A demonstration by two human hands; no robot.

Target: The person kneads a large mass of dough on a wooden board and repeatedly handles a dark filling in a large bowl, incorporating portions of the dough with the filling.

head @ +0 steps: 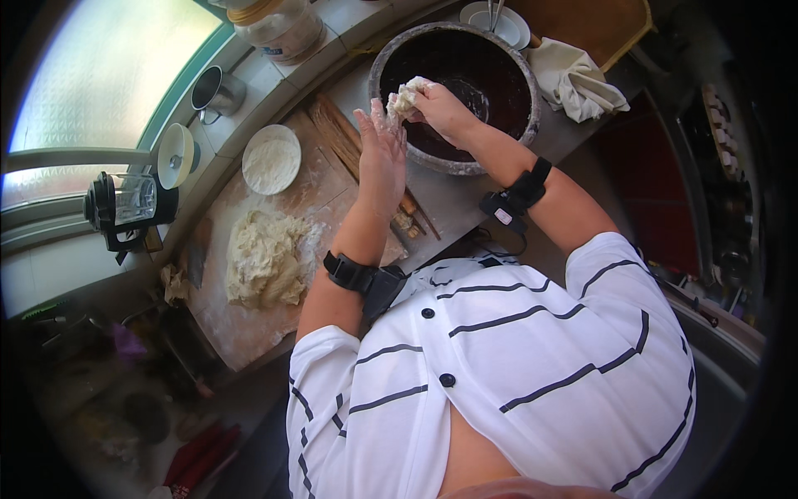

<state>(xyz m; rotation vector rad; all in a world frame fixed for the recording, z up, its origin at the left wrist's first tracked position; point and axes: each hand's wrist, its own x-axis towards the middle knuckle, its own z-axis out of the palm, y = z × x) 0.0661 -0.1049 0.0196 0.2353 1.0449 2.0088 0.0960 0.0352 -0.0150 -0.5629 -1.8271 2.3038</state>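
My right hand (439,111) pinches a small lump of sticky dough (405,100) over the left part of a large dark basin (533,118) with a floury rim. Beside it, my left hand (383,153) is raised with its fingers extended and coated in dough and flour; its fingertips are at the lump. The basin's dark inside has pale smears. To the left, a big rough mound of dough (265,259) rests on a floured wooden board (243,337). A white bowl of flour (271,160) stands on the board above the mound.
Wooden sticks (340,137) lie between board and basin. A crumpled cloth (576,78) and stacked white dishes (505,25) are beside the basin. A metal mug (216,93), a large jar (280,31) and a blender jug (134,199) stand by the window. A cleaver-like blade (198,252) lies at the board's left edge.
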